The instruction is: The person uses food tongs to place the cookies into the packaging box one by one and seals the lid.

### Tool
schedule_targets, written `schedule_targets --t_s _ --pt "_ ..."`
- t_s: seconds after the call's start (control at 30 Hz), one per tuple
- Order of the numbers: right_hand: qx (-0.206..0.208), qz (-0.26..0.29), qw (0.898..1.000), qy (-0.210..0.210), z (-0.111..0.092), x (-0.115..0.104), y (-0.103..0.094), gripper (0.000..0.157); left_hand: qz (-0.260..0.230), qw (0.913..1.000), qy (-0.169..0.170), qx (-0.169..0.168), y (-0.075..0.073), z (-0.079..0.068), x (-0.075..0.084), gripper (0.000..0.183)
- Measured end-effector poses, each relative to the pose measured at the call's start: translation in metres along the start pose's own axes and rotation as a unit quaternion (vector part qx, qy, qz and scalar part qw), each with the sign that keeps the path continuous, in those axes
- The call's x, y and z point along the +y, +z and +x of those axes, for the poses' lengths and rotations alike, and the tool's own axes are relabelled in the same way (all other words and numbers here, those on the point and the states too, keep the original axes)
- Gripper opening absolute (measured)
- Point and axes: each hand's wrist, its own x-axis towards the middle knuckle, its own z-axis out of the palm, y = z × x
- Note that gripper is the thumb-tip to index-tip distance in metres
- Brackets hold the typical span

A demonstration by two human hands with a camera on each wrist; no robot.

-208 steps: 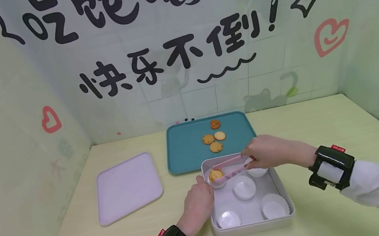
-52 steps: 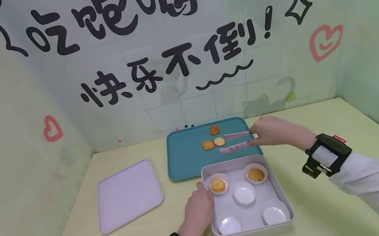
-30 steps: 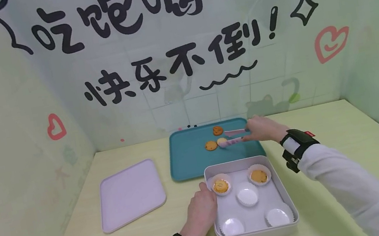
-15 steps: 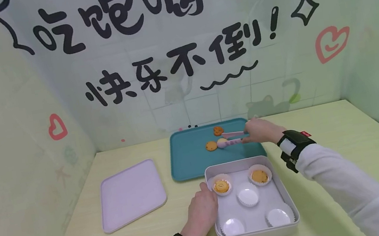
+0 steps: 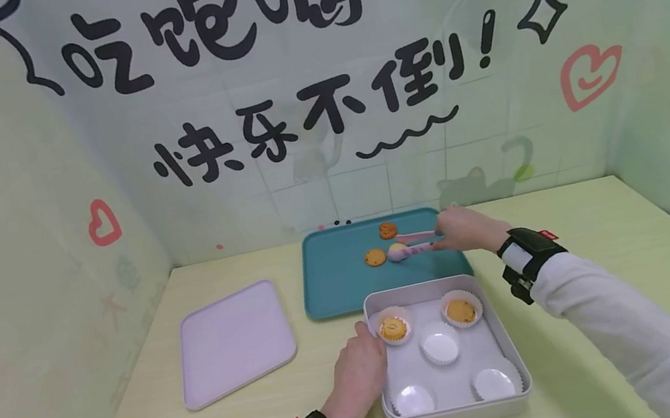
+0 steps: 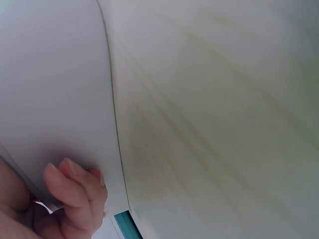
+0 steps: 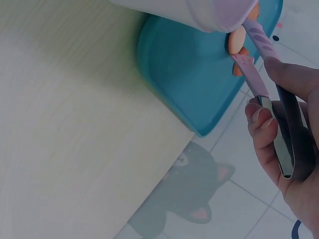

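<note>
A pale cookie [image 7: 238, 40] on the teal tray [image 5: 337, 282], well inside its rim, was bracketed by pink tongs [image 5: 419, 249] grasped in the right hand [image 5: 470, 228], while a pale box's [image 5: 459, 416] left rim was pinched by the left hand [image 5: 360, 366]. Moving room was left between box and lilac tray [image 5: 234, 344]; "快乐不倒!" was lettered on the backdrop [image 5: 203, 216].

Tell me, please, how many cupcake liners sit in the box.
5: back-left liner and back-right liner, each holding a cookie; middle liner; front-left liner; front-right liner. Any nested ones would be hidden.
</note>
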Motion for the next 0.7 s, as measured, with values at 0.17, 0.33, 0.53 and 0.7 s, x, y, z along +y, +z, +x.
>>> schedule_targets --t_s 0.17,0.33,0.53,0.7 --pt "0.018 -0.006 1.000 -0.012 -0.012 0.006 -0.005 0.034 0.001 1.0000 -0.006 -0.002 0.001 0.000 0.001 0.016" --pt "0.041 0.001 0.998 -0.037 -0.036 0.005 -0.018 0.025 0.000 1.0000 -0.005 -0.004 0.002 0.000 0.001 0.016" --pt "0.081 -0.005 0.993 -0.091 -0.077 -0.008 -0.032 0.018 -0.001 0.9999 -0.010 -0.010 0.001 0.001 0.002 0.017" --pt "0.102 0.002 0.985 -0.137 -0.115 -0.021 -0.031 0.014 -0.007 0.9998 -0.014 -0.012 0.000 0.001 0.004 0.017"
